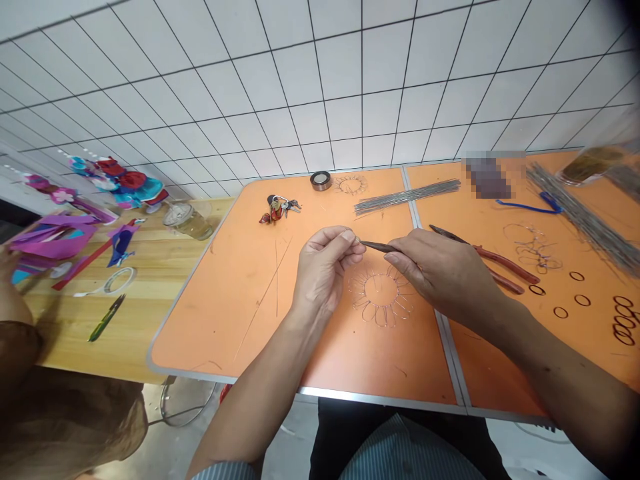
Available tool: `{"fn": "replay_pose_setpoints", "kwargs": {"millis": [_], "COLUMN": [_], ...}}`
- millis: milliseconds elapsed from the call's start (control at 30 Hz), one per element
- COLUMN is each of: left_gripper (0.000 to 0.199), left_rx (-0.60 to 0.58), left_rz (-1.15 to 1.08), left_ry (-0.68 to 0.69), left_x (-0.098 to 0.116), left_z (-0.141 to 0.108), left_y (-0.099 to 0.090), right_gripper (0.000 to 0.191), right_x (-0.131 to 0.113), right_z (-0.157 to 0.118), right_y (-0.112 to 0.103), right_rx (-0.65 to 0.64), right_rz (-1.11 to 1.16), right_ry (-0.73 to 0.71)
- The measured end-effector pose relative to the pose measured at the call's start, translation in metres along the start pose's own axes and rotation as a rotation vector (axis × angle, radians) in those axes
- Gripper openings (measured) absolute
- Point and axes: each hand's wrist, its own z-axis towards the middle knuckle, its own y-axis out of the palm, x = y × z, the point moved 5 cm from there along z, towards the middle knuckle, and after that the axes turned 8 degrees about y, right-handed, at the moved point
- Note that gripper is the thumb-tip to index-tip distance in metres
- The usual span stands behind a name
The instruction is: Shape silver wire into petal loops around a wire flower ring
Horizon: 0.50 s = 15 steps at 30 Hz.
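Above the orange table, my left hand [323, 263] is closed in a pinch on a piece of thin wire, mostly hidden by the fingers. My right hand [440, 270] wraps round dark long-nosed pliers [376, 246]; their handles are hidden in the palm. The tapered tip points left and meets my left fingertips. Just below both hands lies a flower-shaped wire ring [385, 315] with many loops. Red-handled pliers [507, 261] lie partly behind my right hand.
A bundle of straight wires [407, 196], black tape [321, 180] and keys [276, 209] lie at the back. Small dark rings [583, 301] and more wires [590, 220] are at right. Left, a person's arm [15, 293] is by a wooden table [165, 320] with a glass jar [187, 221].
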Motion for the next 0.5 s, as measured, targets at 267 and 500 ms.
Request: {"fn": "replay_pose_setpoints", "kwargs": {"millis": [267, 500], "left_gripper": [0.032, 0.031], "left_rx": [-0.014, -0.011], "left_rz": [-0.03, -0.028], "left_ry": [0.012, 0.037], "left_x": [-0.0012, -0.0013], "left_z": [0.0006, 0.0008], "left_y": [0.0003, 0.0005], "right_gripper": [0.043, 0.044], "right_x": [0.0002, 0.0009], "right_z": [-0.0009, 0.0001], "right_y": [0.0026, -0.0004], "right_rx": [-0.046, -0.049], "right_rz": [0.021, 0.027], "right_ry": [0.033, 0.041]}}
